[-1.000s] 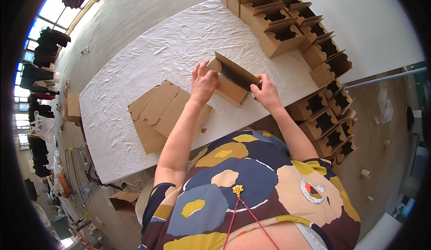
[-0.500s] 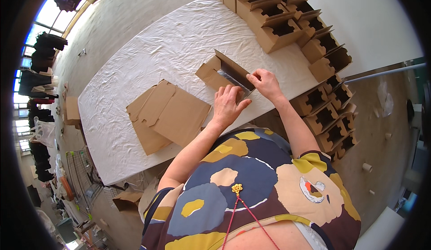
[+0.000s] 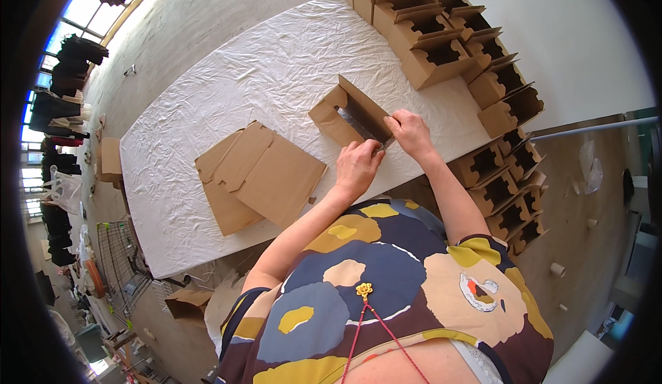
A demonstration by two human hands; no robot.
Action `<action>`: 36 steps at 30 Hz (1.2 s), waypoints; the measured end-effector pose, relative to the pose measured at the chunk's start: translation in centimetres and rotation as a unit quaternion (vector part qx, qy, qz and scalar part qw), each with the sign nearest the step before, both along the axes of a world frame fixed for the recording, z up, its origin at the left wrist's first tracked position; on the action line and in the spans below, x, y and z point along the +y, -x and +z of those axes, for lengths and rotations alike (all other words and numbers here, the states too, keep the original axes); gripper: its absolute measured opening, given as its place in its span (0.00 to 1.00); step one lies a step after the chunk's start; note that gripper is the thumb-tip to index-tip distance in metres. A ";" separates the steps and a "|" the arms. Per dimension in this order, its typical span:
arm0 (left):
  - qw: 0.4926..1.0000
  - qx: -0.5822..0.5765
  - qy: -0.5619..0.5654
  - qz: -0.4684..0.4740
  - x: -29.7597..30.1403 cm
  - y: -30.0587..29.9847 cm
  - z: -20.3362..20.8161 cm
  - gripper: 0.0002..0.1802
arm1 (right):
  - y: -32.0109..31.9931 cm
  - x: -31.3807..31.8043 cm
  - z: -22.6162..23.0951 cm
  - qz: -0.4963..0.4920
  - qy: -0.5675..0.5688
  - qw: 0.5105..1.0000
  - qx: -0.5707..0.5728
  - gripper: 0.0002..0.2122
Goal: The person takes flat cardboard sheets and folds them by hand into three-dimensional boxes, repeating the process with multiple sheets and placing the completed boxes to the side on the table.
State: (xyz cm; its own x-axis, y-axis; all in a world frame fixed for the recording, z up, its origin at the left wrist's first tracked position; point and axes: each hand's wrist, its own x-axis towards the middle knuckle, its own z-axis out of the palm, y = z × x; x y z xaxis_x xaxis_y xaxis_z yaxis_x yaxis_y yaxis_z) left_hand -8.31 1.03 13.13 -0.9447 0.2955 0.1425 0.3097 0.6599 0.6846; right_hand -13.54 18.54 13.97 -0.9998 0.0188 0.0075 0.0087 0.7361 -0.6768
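Note:
A brown cardboard box, partly folded up with its top uncovered, stands on the white-covered table in front of me. My left hand has its fingers bent and closed on the box's near end. At the right corner, my right hand pinches the long cardboard wall between thumb and fingers. Something dark and shiny shows inside the box; I cannot tell what it is. Left of my left hand lie a few flat cardboard blanks, overlapping one another.
Rows of folded cardboard boxes stand along the table's far right side. More boxes are stacked below the right edge. A wire rack and an opened carton are on the floor at left. Dark clothes hang by the windows.
My left hand's spread fingers have closed on the box's near end. The flap sticking out at the box's left now sits closer against it. The whole view has shifted slightly.

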 end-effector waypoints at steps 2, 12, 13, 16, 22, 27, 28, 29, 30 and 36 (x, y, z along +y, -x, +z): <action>0.999 -0.029 -0.015 0.010 -0.3 0.4 -0.5 0.10 | -0.3 0.2 0.0 0.000 -0.003 1.000 0.006 0.14; 0.999 0.028 0.015 0.015 -0.6 2.4 -1.2 0.20 | -0.8 1.1 -0.4 0.029 -0.050 0.998 -0.008 0.10; 0.999 0.038 0.023 0.006 -0.8 2.5 -1.8 0.21 | -0.8 0.9 -0.4 0.031 -0.044 0.999 -0.002 0.10; 0.995 0.084 0.049 0.027 -0.9 2.3 -1.5 0.30 | -0.8 0.7 -0.7 0.038 -0.035 0.999 0.006 0.10; 0.977 0.016 -0.107 0.184 -2.5 1.9 -0.8 0.55 | -1.3 0.4 -0.5 0.057 -0.033 0.998 0.016 0.11; 0.936 -0.091 -0.322 0.114 -4.8 3.7 -2.1 0.49 | -4.3 -3.2 0.9 0.047 0.019 0.999 -0.012 0.15; 0.944 -0.087 -0.299 0.106 -4.8 4.2 -0.4 0.43 | -5.0 -3.8 1.6 0.062 0.012 0.997 -0.038 0.17; 0.959 -0.081 -0.259 0.086 -5.2 5.0 -0.6 0.41 | -5.5 -4.3 2.5 0.077 0.004 0.995 -0.063 0.19; 0.971 -0.072 -0.218 0.067 -5.8 5.7 -0.2 0.39 | -5.9 -4.7 3.1 0.092 -0.002 0.992 -0.088 0.21; 0.996 -0.018 -0.078 -0.039 -7.6 7.0 -0.8 0.35 | -5.6 -4.4 0.4 0.145 0.053 0.984 -0.089 0.23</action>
